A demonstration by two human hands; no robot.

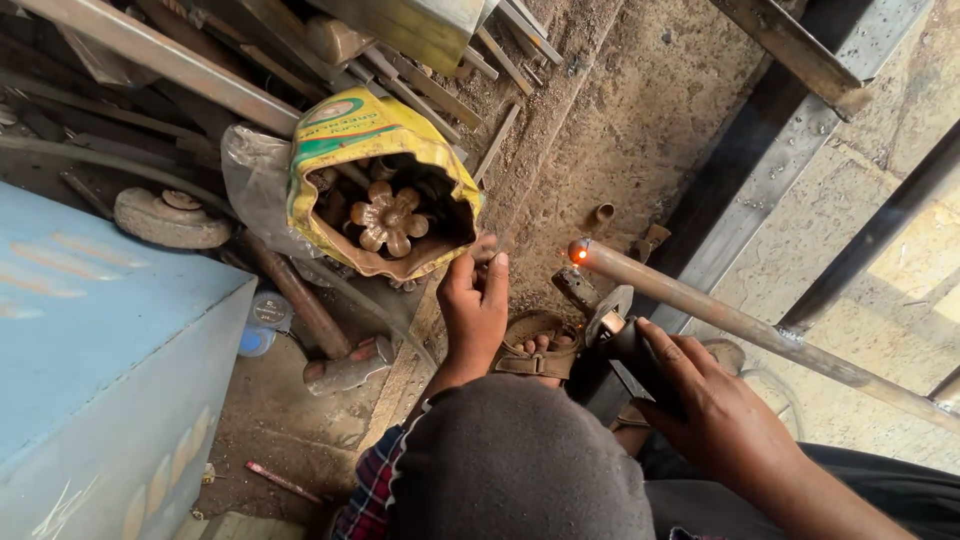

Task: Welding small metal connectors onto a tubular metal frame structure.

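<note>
A rusty metal pipe (760, 325) runs slantwise across the right half of the view, from the lower right edge up to the middle, where its near end glows orange-red (578, 254). Just below that hot end, the right hand (715, 405) is wrapped tightly around the dark handle of a welding electrode holder (622, 340), fingers curled shut on it, with the holder's metal head touching or just beside the pipe; which of the two cannot be told. The left hand (475, 305) reaches forward with the fingers loosely spread and holding nothing, its fingertips at the lower lip of a torn yellow sack (375, 190) that lies on its side. Inside the sack's open mouth sit rusty flower-shaped metal ornaments (388, 220). Between the two hands, a foot in a brown sandal (538, 352) rests on the dirt floor. Near the left hand, lower left, lies a hammer (330, 335) with a rusty head. Farther left stands a pale blue metal box (110, 360), and beside it a worn round grinding disc (170, 218). Long steel bars and angle iron (160, 55) are stacked along the top, and a dark steel frame (790, 150) crosses the concrete at upper right.
</note>
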